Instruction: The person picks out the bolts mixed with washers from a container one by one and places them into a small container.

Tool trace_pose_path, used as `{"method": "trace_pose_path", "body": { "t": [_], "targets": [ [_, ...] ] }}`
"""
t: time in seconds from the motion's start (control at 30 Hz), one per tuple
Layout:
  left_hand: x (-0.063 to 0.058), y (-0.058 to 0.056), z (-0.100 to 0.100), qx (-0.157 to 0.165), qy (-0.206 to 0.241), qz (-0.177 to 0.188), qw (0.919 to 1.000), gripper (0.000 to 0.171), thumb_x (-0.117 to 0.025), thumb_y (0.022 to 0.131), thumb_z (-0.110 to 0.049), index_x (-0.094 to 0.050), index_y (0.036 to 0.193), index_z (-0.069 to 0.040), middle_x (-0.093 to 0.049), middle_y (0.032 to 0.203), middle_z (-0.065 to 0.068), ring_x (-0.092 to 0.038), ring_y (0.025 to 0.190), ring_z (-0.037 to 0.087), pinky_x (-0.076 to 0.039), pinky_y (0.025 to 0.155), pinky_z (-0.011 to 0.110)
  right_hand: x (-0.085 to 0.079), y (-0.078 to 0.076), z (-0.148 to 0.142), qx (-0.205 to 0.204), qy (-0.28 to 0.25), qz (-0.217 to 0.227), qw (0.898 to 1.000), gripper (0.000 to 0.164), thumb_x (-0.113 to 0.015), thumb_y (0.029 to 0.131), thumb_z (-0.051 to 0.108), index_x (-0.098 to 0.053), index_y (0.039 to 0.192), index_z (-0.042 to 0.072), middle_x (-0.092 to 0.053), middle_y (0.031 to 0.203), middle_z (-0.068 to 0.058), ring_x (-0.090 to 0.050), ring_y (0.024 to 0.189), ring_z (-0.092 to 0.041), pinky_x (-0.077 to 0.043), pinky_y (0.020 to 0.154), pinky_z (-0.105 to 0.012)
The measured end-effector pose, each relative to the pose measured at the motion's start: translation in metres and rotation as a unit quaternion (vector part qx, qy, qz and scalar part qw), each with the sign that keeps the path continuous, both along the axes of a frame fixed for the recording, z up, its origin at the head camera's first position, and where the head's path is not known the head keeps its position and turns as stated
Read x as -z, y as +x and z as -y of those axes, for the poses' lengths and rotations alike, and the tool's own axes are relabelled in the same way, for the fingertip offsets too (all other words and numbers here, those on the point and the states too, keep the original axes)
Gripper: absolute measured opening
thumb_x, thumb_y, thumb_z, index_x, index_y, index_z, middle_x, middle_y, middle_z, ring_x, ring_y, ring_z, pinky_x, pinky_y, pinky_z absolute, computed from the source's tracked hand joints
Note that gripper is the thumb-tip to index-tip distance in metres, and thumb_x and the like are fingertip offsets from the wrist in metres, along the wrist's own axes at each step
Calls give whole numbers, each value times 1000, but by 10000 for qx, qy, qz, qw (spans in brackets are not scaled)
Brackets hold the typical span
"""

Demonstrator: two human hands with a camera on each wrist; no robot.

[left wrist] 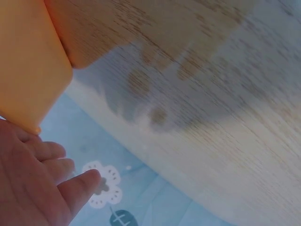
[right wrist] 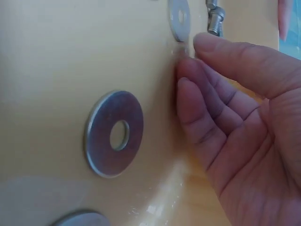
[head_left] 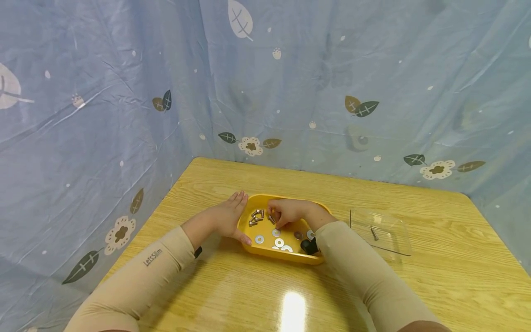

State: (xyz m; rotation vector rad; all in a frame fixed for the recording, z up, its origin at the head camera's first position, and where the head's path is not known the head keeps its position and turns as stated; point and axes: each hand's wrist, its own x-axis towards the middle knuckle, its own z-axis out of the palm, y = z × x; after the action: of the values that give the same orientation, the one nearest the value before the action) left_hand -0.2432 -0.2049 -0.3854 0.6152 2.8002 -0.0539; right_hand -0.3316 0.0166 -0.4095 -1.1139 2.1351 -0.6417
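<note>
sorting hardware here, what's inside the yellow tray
Cylinder-head screws and flat washers lie in the yellow tray. The right grip and forearm hide part of its floor; anything beneath them can't be seen.

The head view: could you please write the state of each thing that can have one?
Yellow tray: upright, uncovered.
Cap screws: loose in the tray.
Washers: scattered in the tray.
Clear container: on the wooden table; lid unclear.
Metal piece within its outline: lying down.
Left hand: fingers extended, touching the tray.
Right hand: inside the tray, fingers curved; grip unclear.
Blue curtain: hanging, creased.
</note>
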Motion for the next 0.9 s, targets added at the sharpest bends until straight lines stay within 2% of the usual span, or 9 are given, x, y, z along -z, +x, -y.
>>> {"method": "trace_pose_path", "body": {
  "t": [0.13,0.33,0.47,0.7,0.9],
  "targets": [
    [-1,0,0,-23,16,-15,10000,138,-44,51,-90,0,146,0,1,151,20,2,139,31,-13,111,39,2,-1,1,-76,47,-221,9997,41,-67,81,1,-46,116,5,-54,65,-2,-47,52,-11,-40,52,-20],
    [-1,0,0,-6,-10,-13,10000,138,-43,51,-90,0,145,1,1,151,21,2,139,32,-12,111,39,7,-2,3,73,129,-251,9996,32,-66,82,1,-53,110,8,-56,68,-5,-53,54,-15,-44,51,-21],
    [-1,0,0,-24,-13,-2,10000,140,-41,49,-92,0,146,1,2,151,20,1,139,32,-12,111,39,8,-2,4,238,171,-227,9993,31,-65,83,3,-52,111,7,-57,67,-4,-55,54,-16,-46,52,-23],
    [0,0,0,-29,-1,25,10000,139,-40,49,-91,1,145,1,5,151,19,2,139,32,-12,111,39,6,1,6,260,234,-616,9975,32,-69,80,5,-53,108,4,-56,67,-1,-57,55,-14,-48,55,-22],
    [-1,0,-1,-45,-2,47,10000,139,-41,50,-91,1,145,0,6,151,19,4,139,31,-11,111,38,3,3,8,422,261,-479,9976,23,-69,80,4,-54,97,1,-54,67,-2,-59,56,-15,-50,55,-23]
  ]
}}
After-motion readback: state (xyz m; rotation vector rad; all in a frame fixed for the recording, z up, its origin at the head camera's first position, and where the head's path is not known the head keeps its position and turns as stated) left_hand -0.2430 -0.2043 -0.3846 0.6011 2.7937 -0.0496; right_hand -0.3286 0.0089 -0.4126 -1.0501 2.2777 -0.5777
